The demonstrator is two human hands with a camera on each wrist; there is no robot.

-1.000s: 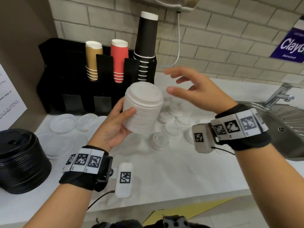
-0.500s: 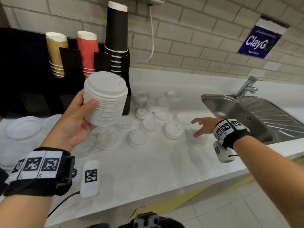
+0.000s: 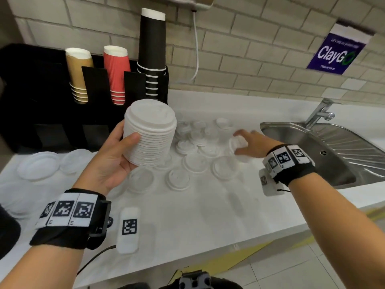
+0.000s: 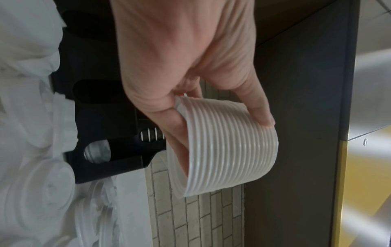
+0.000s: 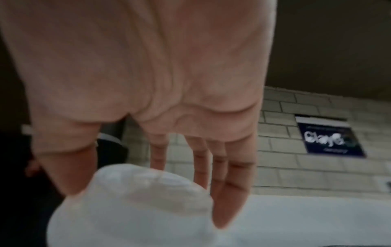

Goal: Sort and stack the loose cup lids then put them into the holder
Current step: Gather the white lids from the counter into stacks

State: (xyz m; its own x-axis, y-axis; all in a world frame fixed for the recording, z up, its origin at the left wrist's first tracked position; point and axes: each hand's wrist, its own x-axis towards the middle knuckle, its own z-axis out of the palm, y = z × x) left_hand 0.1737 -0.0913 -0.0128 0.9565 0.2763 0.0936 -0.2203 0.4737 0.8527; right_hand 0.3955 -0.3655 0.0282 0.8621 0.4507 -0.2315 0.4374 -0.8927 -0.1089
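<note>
Beside the steel sink, a person is gathering loose white plastic cup lids.
Left hand is gripping a white lid stack; right hand, fingers spread, is touching one lid.

Purple wall sign reads "ClayGo" in large white letters, last letter circled in green; smaller lines above and below too blurred to read.
</note>
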